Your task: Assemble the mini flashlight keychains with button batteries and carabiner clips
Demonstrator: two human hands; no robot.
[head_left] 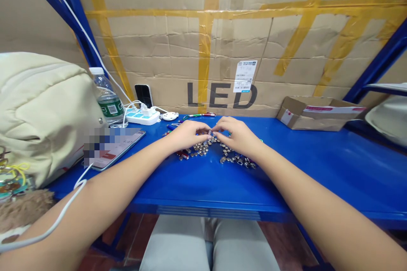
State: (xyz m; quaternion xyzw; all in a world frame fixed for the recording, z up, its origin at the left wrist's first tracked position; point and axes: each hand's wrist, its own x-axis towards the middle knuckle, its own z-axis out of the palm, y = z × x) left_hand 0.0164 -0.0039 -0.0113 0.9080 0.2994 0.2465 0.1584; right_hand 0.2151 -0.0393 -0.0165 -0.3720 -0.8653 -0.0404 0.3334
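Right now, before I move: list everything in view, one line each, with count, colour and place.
small round metal pieces: many, silver, scattered under both hands
steel shelf top: one, blue, across the view
cardboard backing: one, tan with yellow tape, printed LED, behind shelf
cardboard box: one, tan, back right
padded bag: one, cream, far left
water bottle: one, clear with green label, back left
power strip: one, white and blue, back left
upright phone: one, black, behind power strip
flat phone: one, screen blurred, left on shelf
pens: several, mixed colours, back edge
white cable: one, white, over left forearm
left hand: one, over metal pieces
right hand: one, over metal pieces
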